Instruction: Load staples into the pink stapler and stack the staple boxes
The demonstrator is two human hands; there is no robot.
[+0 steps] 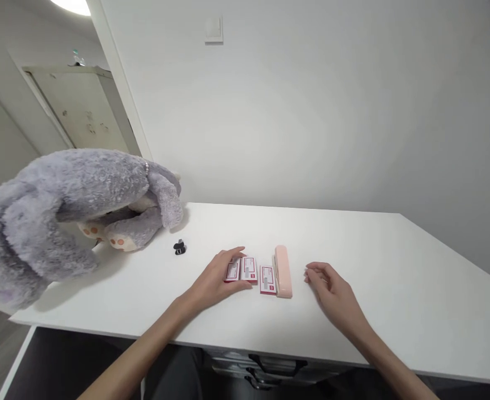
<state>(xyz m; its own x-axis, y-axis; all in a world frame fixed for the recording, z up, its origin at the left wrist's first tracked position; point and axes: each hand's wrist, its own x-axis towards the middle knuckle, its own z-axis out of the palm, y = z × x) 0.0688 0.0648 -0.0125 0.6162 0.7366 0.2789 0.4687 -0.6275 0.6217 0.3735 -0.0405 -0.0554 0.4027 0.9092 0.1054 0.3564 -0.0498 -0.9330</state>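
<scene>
My left hand (220, 278) curves around two small white boxes with red print and red edges, its thumb along their near side. The left box (233, 270) is partly covered by my fingers; the right box (249, 269) shows most of its top. A third box (267, 279) of the same look lies just to the right, beside a pale pink stapler (284, 271) that points away from me. To the right of the stapler, apart from it, my right hand (328, 289) rests on the table with fingers curled in toward the thumb and nothing visible in them.
A small black open case (179, 247) lies on the white table (353, 239) to the left. A large grey plush toy (95, 183) fills the table's left end. The wall (290, 111) rises behind, and drawer handles (276, 366) show below the front edge.
</scene>
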